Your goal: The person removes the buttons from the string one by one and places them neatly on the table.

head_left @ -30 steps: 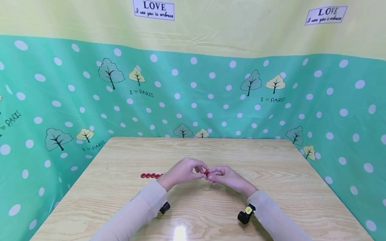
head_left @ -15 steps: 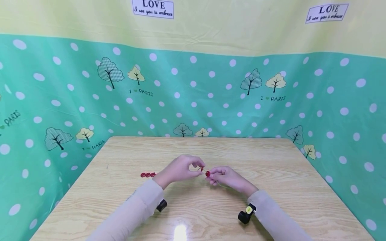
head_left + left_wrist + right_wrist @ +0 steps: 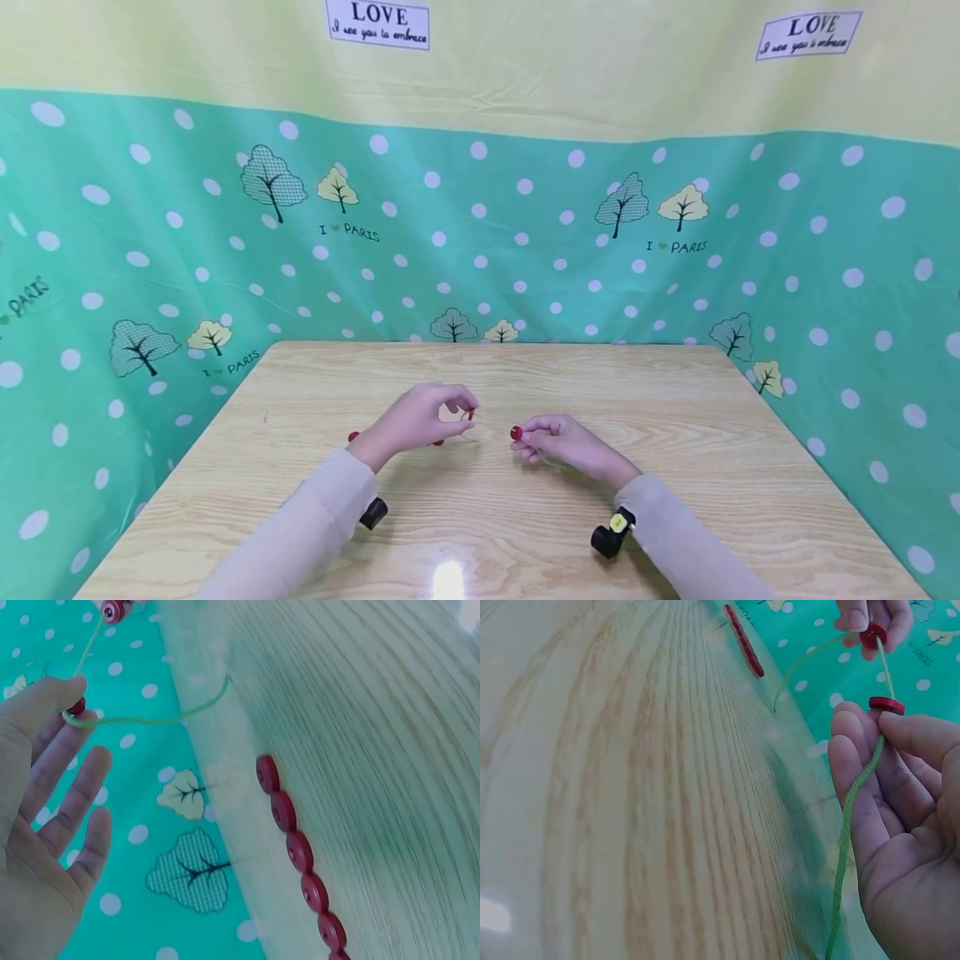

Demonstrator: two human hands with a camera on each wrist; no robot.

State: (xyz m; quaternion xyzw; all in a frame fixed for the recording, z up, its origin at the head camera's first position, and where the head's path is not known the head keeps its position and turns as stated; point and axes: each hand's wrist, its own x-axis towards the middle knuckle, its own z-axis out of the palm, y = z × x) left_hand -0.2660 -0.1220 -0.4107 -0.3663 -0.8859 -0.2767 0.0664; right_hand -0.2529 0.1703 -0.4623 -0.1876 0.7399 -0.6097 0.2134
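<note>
My left hand [image 3: 420,417] pinches a small red button [image 3: 873,634] between thumb and forefinger, its other fingers spread. My right hand [image 3: 558,442] pinches a second red button [image 3: 887,703] between thumb and fingers. A green string [image 3: 845,817] passes through both buttons and runs between the hands. From the right hand it hangs down across the palm, and beyond the left hand its loose end [image 3: 202,711] curves toward the table. The hands are apart above the tabletop.
A row of several red buttons [image 3: 298,851] lies on the wooden table [image 3: 480,533], mostly hidden by the left hand in the head view. A green dotted curtain [image 3: 480,250] hangs behind the table. Each wrist carries a black camera [image 3: 607,542].
From close beside the right hand, my left hand has moved left with its red button, opening a gap spanned by the string. The right hand has barely moved; its button now shows more fully.
</note>
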